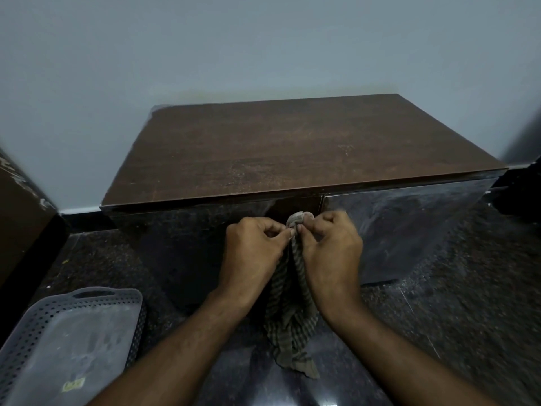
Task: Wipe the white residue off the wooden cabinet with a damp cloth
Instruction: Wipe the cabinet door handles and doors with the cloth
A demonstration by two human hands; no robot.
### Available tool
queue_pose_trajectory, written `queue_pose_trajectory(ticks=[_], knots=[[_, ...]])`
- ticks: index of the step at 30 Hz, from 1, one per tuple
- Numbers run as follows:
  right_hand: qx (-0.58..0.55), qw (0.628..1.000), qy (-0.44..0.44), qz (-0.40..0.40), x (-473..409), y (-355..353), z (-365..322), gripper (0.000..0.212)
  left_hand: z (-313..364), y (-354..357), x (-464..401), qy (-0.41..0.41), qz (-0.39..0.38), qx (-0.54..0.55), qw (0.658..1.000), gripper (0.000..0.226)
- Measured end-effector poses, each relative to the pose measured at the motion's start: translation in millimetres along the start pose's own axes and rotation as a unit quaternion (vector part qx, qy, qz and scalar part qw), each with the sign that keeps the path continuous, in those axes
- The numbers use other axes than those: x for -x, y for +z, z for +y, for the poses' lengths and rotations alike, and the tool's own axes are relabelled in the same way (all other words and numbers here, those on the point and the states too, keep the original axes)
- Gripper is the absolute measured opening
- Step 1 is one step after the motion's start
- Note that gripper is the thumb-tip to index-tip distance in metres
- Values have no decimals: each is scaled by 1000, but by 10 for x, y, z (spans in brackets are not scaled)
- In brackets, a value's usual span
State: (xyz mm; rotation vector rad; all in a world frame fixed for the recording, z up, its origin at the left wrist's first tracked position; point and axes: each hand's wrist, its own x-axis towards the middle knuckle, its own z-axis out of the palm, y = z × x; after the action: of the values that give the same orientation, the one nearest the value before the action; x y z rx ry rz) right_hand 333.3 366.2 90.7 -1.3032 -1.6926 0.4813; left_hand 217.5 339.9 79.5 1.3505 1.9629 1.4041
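A low wooden cabinet (292, 153) stands against the wall, its brown top dusted with faint white residue, its glossy dark doors streaked with white. In front of the doors, my left hand (251, 253) and my right hand (330, 253) both pinch the upper edge of a striped grey-brown cloth (292, 326). The cloth hangs down between my wrists in a loose bunch. Its top fold pokes up above my fingertips, close to the gap between the two doors.
A grey perforated plastic tray (73, 341) lies on the dark speckled floor at the lower left. A brown panel (20, 218) with white marks stands at the left edge. A pale wall rises behind the cabinet.
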Motion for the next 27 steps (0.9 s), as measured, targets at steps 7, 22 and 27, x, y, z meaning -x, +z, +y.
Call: queue_pose_trajectory(ticks=[7,22,27], knots=[[4,997,71,-43,69,39,24,8,-102,60,-31,-20,-43,-48,998,21],[-138,977,158,-36,75,59,93,12,-22,97,80,-18,-16,-64,998,13],[-121,987,108,-15,33,67,68,11,53,88,80,23,18,-17,999,13]])
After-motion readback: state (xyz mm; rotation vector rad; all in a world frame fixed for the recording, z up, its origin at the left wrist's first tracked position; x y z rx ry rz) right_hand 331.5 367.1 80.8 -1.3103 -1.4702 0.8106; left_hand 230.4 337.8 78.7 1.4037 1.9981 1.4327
